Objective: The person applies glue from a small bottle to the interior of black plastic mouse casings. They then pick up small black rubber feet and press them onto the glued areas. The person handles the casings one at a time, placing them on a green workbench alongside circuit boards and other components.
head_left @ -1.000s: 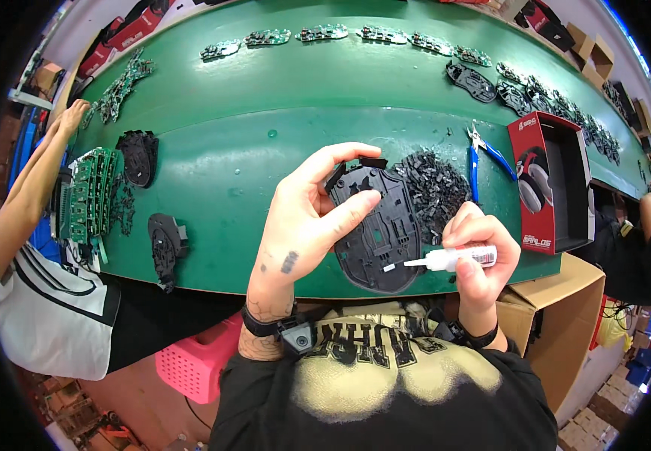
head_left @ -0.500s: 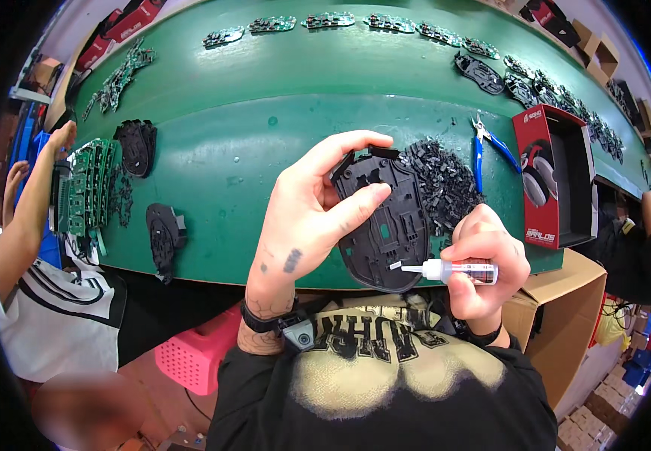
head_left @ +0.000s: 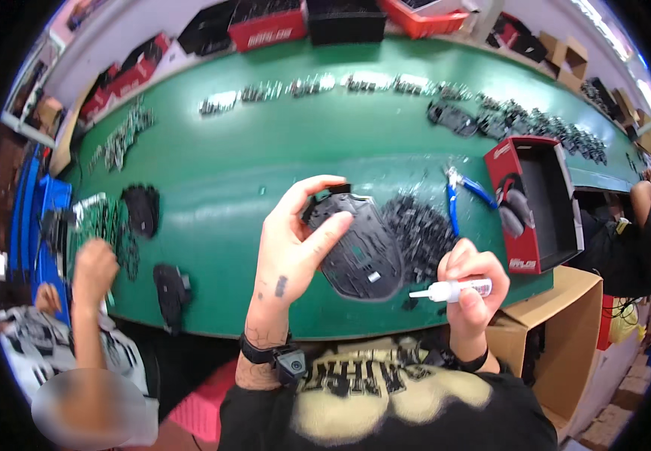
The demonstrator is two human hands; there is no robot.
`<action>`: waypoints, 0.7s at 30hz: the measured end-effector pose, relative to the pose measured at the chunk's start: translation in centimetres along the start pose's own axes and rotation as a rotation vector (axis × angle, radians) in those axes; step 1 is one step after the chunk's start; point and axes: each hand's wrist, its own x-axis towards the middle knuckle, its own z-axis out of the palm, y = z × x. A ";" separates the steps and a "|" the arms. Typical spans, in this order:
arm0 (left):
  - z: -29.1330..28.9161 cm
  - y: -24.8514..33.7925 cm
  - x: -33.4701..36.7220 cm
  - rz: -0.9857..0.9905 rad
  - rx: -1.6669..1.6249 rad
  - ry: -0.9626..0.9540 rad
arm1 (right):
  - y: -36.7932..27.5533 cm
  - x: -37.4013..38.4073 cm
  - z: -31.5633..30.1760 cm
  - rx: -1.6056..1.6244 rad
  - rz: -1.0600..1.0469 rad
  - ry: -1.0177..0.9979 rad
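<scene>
My left hand [head_left: 284, 248] is closed around a black plastic shell [head_left: 367, 252], rounded like a computer mouse, its thumb lying on the ribbed inner side. A small white rectangle [head_left: 373, 277] shows near the shell's lower end. In my right hand [head_left: 475, 274] is a small white glue bottle [head_left: 454, 290] with a thin nozzle. It lies sideways in the fingers, nozzle pointing left, its tip a little to the right of the shell and apart from it. Beyond the shell, a heap of small black plastic parts [head_left: 421, 233] lies on the green table [head_left: 228, 188].
Blue-handled cutters [head_left: 454, 207] lie behind the heap. An open red box [head_left: 512, 158] stands to their right, above a cardboard box [head_left: 558, 301]. Circuit boards [head_left: 310, 85] line the far side. At left are two black shells [head_left: 169, 293] and a co-worker's hand [head_left: 96, 267] by stacked boards.
The glue bottle's nozzle has come away from the shell, to the right. The view has tilted up, showing more of the far side. The co-worker's hand at left has moved over the stacked boards.
</scene>
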 end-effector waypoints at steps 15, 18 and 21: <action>5.9 -12.3 24.6 0.278 0.779 0.368 | -1.0 -1.9 -8.4 0.090 -0.022 0.486; 7.2 -10.5 24.4 0.330 1.062 0.360 | -1.4 -1.9 -9.2 0.100 -0.030 0.483; 7.0 -9.5 24.5 0.188 0.992 0.283 | -1.5 -1.8 -9.3 0.110 -0.017 0.474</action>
